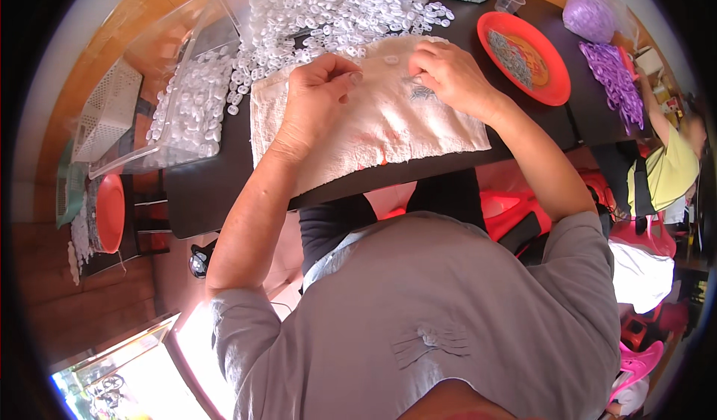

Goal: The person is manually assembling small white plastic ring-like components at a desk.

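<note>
One cloth (pixel 392 113) near the tabletop (pixel 216 196) edge leaves room around one white piece (pixel 391 60), between left hand (pixel 323 95) and right hand (pixel 447 75). Both curl; I can't tell their grip.

Well lit o/all; strongest glare's lower L, opening (pixel 142 371) blown out. Fine detail at my L hand (pixel 315 95) & R hand (pixel 452 76) a bit soft. Fisheye bends tbl (pixel 213 207) edges; rim blurry, corners blk.
</note>
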The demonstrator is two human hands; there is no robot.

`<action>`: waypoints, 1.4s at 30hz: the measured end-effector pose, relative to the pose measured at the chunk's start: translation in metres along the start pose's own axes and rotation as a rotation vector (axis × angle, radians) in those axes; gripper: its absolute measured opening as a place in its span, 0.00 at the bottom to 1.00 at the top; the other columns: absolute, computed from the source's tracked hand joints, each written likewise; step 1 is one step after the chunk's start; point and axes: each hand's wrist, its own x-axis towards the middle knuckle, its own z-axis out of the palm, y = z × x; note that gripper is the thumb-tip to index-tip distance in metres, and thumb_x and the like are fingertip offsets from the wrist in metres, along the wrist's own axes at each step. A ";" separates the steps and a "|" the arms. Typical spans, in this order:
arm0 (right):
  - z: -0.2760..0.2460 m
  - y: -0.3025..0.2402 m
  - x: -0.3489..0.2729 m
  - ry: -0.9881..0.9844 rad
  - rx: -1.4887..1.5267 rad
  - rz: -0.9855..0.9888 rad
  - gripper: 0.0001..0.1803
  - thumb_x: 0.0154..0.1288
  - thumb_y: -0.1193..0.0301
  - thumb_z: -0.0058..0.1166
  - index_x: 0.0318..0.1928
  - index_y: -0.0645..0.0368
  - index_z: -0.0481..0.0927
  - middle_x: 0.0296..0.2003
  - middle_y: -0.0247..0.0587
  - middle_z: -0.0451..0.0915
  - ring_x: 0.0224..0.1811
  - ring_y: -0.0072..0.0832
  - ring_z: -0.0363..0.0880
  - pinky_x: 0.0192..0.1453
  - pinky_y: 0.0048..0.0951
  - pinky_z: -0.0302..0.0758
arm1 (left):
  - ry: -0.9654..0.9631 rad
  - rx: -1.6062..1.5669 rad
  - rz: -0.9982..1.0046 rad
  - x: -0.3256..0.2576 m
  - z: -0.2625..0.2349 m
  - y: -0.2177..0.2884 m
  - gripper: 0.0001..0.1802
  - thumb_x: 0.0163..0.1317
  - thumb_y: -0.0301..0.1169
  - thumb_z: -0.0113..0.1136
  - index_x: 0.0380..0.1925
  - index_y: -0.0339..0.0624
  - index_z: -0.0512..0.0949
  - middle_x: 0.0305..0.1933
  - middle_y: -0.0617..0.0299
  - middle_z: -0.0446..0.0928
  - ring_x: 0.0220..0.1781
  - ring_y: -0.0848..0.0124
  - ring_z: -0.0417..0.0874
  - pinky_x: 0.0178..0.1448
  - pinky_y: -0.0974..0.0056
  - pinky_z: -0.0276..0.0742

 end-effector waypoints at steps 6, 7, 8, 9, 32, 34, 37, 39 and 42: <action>-0.009 -0.019 0.020 0.032 0.646 0.307 0.03 0.61 0.76 0.53 0.32 0.62 0.75 0.28 0.32 0.78 0.32 0.20 0.77 0.37 0.25 0.72 | -0.019 -0.187 -0.089 -0.002 0.001 0.023 0.06 0.61 0.24 0.59 0.36 0.30 0.78 0.28 0.60 0.78 0.24 0.76 0.76 0.23 0.72 0.67; -0.008 -0.022 0.026 0.039 0.832 0.368 0.03 0.62 0.76 0.53 0.32 0.62 0.75 0.28 0.31 0.78 0.32 0.17 0.76 0.37 0.22 0.72 | -0.018 -0.183 -0.086 -0.001 0.003 0.025 0.06 0.61 0.24 0.59 0.36 0.30 0.78 0.28 0.60 0.78 0.24 0.76 0.76 0.23 0.72 0.67; -0.008 -0.026 0.031 0.042 0.833 0.364 0.03 0.62 0.76 0.53 0.32 0.62 0.75 0.28 0.31 0.78 0.32 0.17 0.76 0.37 0.22 0.72 | 0.011 -0.244 -0.111 0.001 0.005 0.028 0.06 0.60 0.24 0.60 0.35 0.31 0.78 0.27 0.60 0.78 0.23 0.75 0.76 0.22 0.71 0.67; -0.007 -0.031 0.037 0.032 0.940 0.421 0.02 0.61 0.76 0.53 0.32 0.62 0.76 0.28 0.32 0.79 0.32 0.18 0.76 0.37 0.22 0.72 | 0.043 -0.305 -0.136 0.003 0.007 0.029 0.06 0.58 0.23 0.61 0.33 0.31 0.78 0.26 0.59 0.78 0.22 0.74 0.77 0.20 0.71 0.67; 0.022 -0.027 0.054 0.204 0.943 0.318 0.07 0.61 0.81 0.53 0.39 0.63 0.81 0.32 0.32 0.81 0.36 0.17 0.78 0.43 0.20 0.75 | 0.129 -0.426 -0.110 0.018 0.011 0.012 0.07 0.62 0.23 0.58 0.38 0.30 0.77 0.30 0.56 0.79 0.25 0.72 0.78 0.23 0.71 0.71; 0.021 -0.031 0.054 0.222 0.924 0.282 0.07 0.61 0.81 0.54 0.39 0.63 0.81 0.32 0.32 0.82 0.37 0.17 0.78 0.44 0.20 0.75 | 0.137 -0.424 -0.110 0.017 0.012 0.012 0.07 0.62 0.22 0.58 0.38 0.29 0.77 0.30 0.55 0.79 0.25 0.72 0.78 0.23 0.71 0.71; 0.017 -0.033 0.052 0.175 0.877 0.280 0.08 0.63 0.81 0.52 0.42 0.64 0.81 0.37 0.32 0.81 0.41 0.17 0.78 0.49 0.20 0.76 | 0.144 -0.415 -0.106 0.017 0.014 0.012 0.06 0.62 0.22 0.58 0.38 0.29 0.77 0.29 0.55 0.79 0.24 0.72 0.78 0.22 0.71 0.70; 0.017 -0.035 0.051 0.181 0.852 0.276 0.08 0.62 0.82 0.52 0.41 0.64 0.81 0.37 0.32 0.82 0.40 0.17 0.78 0.48 0.19 0.75 | 0.148 -0.401 -0.101 0.015 0.015 0.012 0.06 0.62 0.21 0.58 0.38 0.29 0.77 0.29 0.55 0.79 0.24 0.72 0.78 0.22 0.71 0.70; 0.016 -0.040 0.050 0.205 0.788 0.257 0.08 0.62 0.83 0.52 0.40 0.64 0.81 0.35 0.32 0.82 0.39 0.16 0.78 0.46 0.18 0.75 | 0.176 -0.362 -0.099 0.012 0.019 0.014 0.06 0.62 0.21 0.58 0.37 0.29 0.77 0.29 0.55 0.79 0.23 0.73 0.77 0.21 0.72 0.69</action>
